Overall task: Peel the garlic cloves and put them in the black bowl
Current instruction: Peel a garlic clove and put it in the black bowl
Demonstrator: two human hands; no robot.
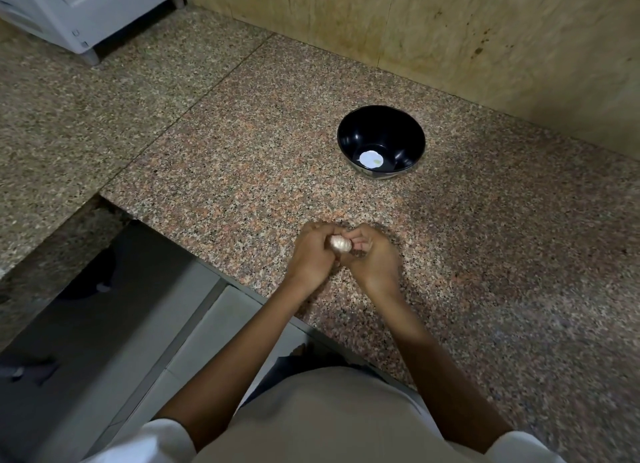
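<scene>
Gripping the garlic together, the left hand and right hand curl their fingers round it over the tabletop. Its skin looks unpeeled, and the black bowl, well apart, seems to hold no cloves.

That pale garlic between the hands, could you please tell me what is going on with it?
A person grips a pale, papery garlic bulb with both hands, left hand and right hand, just above the speckled granite counter. The round black bowl stands farther back, apart from them, with one small white item on its bottom.
</scene>
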